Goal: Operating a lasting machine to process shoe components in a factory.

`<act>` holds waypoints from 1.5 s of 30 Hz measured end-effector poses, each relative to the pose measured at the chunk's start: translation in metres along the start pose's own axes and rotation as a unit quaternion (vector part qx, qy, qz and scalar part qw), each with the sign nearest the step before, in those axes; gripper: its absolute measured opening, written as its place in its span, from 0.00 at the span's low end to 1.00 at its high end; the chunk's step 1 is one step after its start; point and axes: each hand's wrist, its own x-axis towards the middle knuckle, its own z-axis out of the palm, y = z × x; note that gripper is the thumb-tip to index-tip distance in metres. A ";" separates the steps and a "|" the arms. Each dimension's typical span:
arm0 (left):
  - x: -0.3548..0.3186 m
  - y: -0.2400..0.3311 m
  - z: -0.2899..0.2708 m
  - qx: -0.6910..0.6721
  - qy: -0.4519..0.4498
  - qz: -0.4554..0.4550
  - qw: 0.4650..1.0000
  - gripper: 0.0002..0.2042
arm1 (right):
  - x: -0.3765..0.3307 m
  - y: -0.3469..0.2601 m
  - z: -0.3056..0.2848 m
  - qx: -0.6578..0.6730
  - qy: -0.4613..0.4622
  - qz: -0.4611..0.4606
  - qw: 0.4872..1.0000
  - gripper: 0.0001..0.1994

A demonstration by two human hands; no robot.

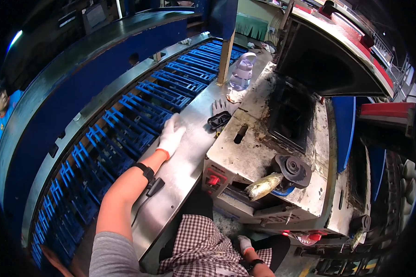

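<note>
My left hand [172,136], in a white glove with an orange cuff, lies at the edge of the metal counter [189,152] beside the blue conveyor rack [145,113]. Its fingers stretch forward and nothing shows in them. Low in the view, my right hand [245,243], gloved too, hangs near my thigh by the checked apron [205,240]. The fingers of that hand are too small and turned away to read. Ahead of my left hand, a grey glove [219,108] and a black object [219,121] lie on the counter.
To the right stands a worn, pale machine [259,143] with a raised dark lid [330,57]. A yellowish wrapped bundle [263,186] sits at its front by a round black part [292,168]. A clear bottle [242,74] stands farther back. Someone in blue [9,111] is far left.
</note>
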 end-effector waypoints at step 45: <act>0.303 -0.036 0.075 -0.631 0.094 -0.365 0.678 0.36 | -0.010 0.005 -0.028 -0.431 -0.090 -0.234 0.867 0.16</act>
